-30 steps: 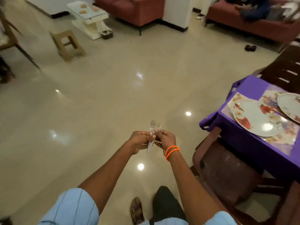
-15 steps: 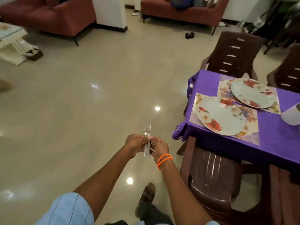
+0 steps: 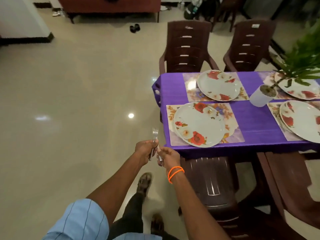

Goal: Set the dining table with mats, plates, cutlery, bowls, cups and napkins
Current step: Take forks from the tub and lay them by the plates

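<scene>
My left hand (image 3: 144, 150) grips a bunch of steel forks (image 3: 155, 133), tines pointing up, just left of the table's near corner. My right hand (image 3: 167, 155), with orange bands on the wrist, pinches the handles of the same bunch from the right. The table (image 3: 251, 118) wears a purple cloth. Floral mats lie on it, each bearing a white plate with red flowers: the nearest plate (image 3: 197, 124) on its mat (image 3: 232, 134), a far plate (image 3: 218, 85), and two more plates at the right edge (image 3: 301, 122), (image 3: 301, 90).
Brown plastic chairs stand round the table: two on the far side (image 3: 186, 47), (image 3: 247, 44), two on the near side (image 3: 213, 184), (image 3: 290, 187). A white pot (image 3: 260, 97) with a green plant sits mid-table. Shiny tiled floor (image 3: 69, 101) spreads to the left; a sofa and shoes lie beyond.
The view has swung right and closer to the table, so more plates and chairs show. Both hands still hold the forks, now near the table's corner.
</scene>
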